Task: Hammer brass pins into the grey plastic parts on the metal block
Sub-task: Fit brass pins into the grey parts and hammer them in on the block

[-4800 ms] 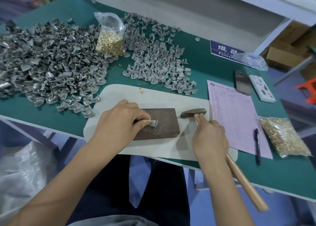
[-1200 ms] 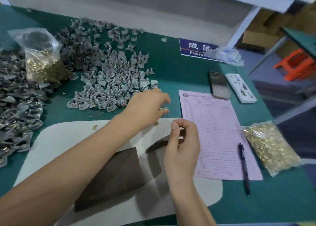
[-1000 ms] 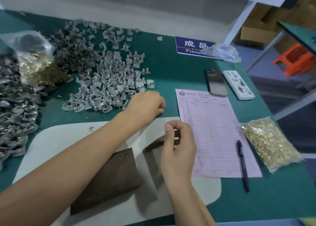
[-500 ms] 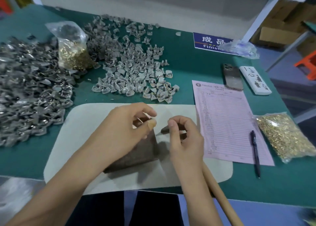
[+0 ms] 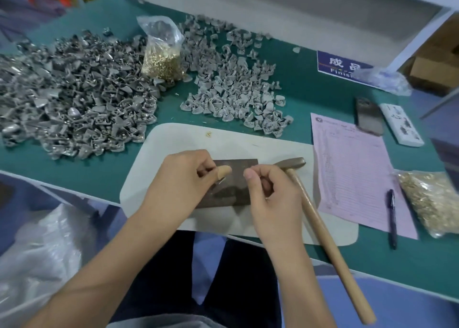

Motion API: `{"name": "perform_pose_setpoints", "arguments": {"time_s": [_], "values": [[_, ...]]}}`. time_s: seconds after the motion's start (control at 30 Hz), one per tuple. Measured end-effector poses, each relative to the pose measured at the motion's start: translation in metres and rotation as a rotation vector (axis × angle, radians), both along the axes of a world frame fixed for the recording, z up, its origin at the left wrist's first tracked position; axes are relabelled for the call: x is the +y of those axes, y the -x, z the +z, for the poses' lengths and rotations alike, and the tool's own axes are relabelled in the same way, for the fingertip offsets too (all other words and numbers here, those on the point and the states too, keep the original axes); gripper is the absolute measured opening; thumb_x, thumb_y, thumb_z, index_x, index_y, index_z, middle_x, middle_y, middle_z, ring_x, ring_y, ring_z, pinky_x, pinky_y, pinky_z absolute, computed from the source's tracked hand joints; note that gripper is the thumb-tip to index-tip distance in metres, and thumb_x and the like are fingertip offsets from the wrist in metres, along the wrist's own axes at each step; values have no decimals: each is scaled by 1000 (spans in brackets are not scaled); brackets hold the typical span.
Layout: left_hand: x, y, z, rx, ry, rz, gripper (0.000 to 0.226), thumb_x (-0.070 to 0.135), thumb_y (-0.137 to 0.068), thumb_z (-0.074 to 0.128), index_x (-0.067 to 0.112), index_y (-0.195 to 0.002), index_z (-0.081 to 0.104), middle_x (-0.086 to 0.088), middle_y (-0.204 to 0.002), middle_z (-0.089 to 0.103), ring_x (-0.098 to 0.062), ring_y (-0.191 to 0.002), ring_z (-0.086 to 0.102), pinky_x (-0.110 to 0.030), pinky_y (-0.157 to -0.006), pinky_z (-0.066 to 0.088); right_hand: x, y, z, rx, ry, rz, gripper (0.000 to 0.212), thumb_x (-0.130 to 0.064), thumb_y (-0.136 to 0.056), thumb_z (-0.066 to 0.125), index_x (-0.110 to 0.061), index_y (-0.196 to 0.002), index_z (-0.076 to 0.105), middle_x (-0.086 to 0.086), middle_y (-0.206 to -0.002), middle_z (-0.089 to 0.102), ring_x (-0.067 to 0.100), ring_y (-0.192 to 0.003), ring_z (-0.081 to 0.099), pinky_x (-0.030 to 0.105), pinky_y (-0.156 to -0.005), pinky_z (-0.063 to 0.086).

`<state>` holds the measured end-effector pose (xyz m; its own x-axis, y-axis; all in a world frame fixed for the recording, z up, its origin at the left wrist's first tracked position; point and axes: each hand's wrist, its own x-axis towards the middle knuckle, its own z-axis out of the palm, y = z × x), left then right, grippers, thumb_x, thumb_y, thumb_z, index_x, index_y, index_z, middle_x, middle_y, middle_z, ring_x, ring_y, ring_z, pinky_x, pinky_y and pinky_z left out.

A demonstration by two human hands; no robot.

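The dark metal block (image 5: 239, 176) lies on a white mat (image 5: 173, 148). Over its left end, my left hand (image 5: 183, 178) curls round a grey plastic part (image 5: 220, 182), of which only a sliver shows under the covered thumb. My right hand (image 5: 270, 196) hovers over the block's right end, thumb and forefinger pinched on something tiny that looks like a brass pin. The hammer (image 5: 291, 163) lies beside that hand, its head on the mat and its wooden handle running out past the table edge. Whether my right hand touches it is unclear.
A dark grey heap of parts (image 5: 74, 99) fills the left, a lighter heap (image 5: 236, 91) sits behind the mat. Bags of pins stand at the back (image 5: 162, 54) and right (image 5: 432, 203). A pink form (image 5: 352, 178), pen (image 5: 392, 218), phone (image 5: 368, 116) and loose pin (image 5: 209, 134) lie nearby.
My left hand has come back from the lighter heap to the block with a part in it. My right hand stays by the block's right end, still pinched.
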<state>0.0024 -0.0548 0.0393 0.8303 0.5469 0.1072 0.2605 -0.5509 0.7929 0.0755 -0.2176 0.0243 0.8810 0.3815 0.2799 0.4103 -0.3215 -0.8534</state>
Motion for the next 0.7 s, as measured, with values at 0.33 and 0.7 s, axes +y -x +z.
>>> {"name": "perform_pose_setpoints", "arguments": {"time_s": [0.33,0.7], "values": [[12,27,-1,22,-278,-96,16,34,-95,56,38,-109,63,17,-99,59,3,-87,51,-28,-71,46,10,6,11,-127,145,40,8,-32,-93,68,-26,-89,72,-19,-69,55,7,-67,49,30,-62,43],[17,21,-5,19,-233,-156,15,41,-85,66,40,-99,70,18,-94,57,0,-88,53,-32,-71,49,29,6,19,-312,404,142,6,-22,-92,72,-18,-89,73,-8,-76,62,18,-73,58,38,-64,47]]}}
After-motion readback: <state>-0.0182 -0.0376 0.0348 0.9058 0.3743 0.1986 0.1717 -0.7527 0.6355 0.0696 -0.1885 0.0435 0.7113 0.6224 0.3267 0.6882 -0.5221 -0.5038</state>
